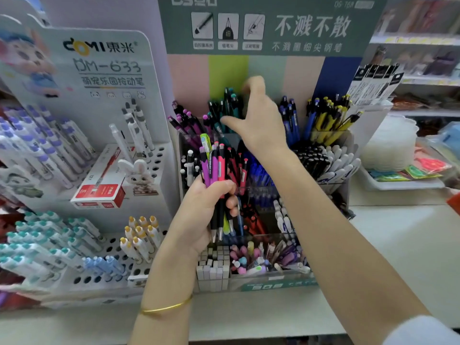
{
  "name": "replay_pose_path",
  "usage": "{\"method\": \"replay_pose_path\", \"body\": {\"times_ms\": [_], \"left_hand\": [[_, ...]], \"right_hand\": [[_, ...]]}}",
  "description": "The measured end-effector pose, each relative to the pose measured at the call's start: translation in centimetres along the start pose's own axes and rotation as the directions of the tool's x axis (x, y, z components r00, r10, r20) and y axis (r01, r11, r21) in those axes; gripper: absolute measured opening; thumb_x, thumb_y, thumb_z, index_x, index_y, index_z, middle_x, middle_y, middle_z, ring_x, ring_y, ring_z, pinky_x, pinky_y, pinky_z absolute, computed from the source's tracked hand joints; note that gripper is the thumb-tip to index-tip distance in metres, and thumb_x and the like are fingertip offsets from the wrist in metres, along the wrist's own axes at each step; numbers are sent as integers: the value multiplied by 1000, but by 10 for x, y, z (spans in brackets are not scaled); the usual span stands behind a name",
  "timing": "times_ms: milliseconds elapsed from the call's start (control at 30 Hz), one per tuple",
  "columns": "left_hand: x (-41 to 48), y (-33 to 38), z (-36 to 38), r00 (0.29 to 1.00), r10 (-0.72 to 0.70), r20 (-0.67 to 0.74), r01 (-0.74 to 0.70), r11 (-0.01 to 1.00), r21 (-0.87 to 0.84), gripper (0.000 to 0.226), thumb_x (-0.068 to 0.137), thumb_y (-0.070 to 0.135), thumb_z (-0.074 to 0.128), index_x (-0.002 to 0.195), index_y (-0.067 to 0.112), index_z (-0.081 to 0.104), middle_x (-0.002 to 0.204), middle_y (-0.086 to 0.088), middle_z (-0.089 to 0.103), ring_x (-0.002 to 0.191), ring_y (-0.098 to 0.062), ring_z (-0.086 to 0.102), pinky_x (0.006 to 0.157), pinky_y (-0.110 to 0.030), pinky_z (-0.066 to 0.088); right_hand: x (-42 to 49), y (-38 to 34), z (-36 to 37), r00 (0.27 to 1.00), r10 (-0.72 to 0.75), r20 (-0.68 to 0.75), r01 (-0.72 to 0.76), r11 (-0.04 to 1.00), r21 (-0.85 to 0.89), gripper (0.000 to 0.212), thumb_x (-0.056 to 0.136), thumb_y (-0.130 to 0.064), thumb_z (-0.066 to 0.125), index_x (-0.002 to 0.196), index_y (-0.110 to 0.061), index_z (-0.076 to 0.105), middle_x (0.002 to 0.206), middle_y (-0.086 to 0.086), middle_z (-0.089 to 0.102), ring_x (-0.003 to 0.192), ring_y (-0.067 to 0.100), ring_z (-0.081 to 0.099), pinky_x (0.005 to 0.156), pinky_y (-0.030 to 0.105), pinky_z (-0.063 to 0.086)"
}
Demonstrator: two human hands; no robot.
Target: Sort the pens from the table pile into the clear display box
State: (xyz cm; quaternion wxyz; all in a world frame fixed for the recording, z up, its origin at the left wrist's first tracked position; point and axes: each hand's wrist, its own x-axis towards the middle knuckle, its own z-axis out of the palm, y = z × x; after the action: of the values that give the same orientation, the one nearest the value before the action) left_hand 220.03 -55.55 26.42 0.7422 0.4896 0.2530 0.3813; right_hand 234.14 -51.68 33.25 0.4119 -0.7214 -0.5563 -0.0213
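- Head camera is looking down on a shop counter, where a person is working at a clear display box [181, 165] packed with pens in tiered compartments.
- Left hand [199, 207] is hovering in front of the box's middle rows, its fingers curling tightly round a bundle of pens [215, 170]; purple, pink and lime barrels are sticking up above the fist, and metal tips are pointing down below it.
- Right hand [258, 120] is reaching over the box to its back row, thumb stretching out to the left and fingers bending over the teal pens [226, 105] standing there; blur is hiding whether those fingers are gripping a pen or only touching the tops.
- Purple pens [184, 120] are standing in the box's back left compartment, while blue pens [290, 118] and yellow pens [328, 115] are filling the back right ones.
- Gold bangle [166, 307] is sitting on the left wrist, in front of the box.
- Green header card [268, 23] is rising behind the box.
- White pen stand [112, 70] is standing just left of the box, with a red carton [99, 190] lying on it.
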Motion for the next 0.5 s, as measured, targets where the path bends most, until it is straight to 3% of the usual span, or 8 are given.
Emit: {"method": "replay_pose_path", "body": {"times_ms": [100,167,367,500], "left_hand": [[1,0,-1,1000,2,-1,-2,1000,-9,14,74,8,55,78,13,42,67,-3,41,51,-12,40,46,-24,40],[1,1,-1,1000,5,8,-5,1000,-9,14,74,9,55,81,13,43,66,-2,41,51,-13,40,47,-25,40],[3,0,-2,999,-5,46,6,1000,-25,24,72,7,53,94,12,46,68,-1,46,51,-12,41,48,-24,41],[2,-1,-4,995,-43,93,58,983,-173,40,66,0,45,105,9,49,70,-2,48,50,-12,40,45,-22,38]], "right_hand": [[-11,4,5,976,-118,-182,106,992,-74,54,85,-22,71,129,-11,44,113,10,52,87,28,57,70,38,49],[-10,6,7,958,-177,-224,156,982,-109,50,86,-13,68,132,-9,47,108,12,53,80,27,57,66,37,48],[-1,7,6,955,-224,-194,186,963,-195,27,92,-17,60,116,-5,63,108,14,58,89,34,59,74,36,45],[2,6,4,987,-155,-49,147,979,-143,34,96,-15,52,129,-12,58,116,16,55,101,35,56,88,41,44]]}}
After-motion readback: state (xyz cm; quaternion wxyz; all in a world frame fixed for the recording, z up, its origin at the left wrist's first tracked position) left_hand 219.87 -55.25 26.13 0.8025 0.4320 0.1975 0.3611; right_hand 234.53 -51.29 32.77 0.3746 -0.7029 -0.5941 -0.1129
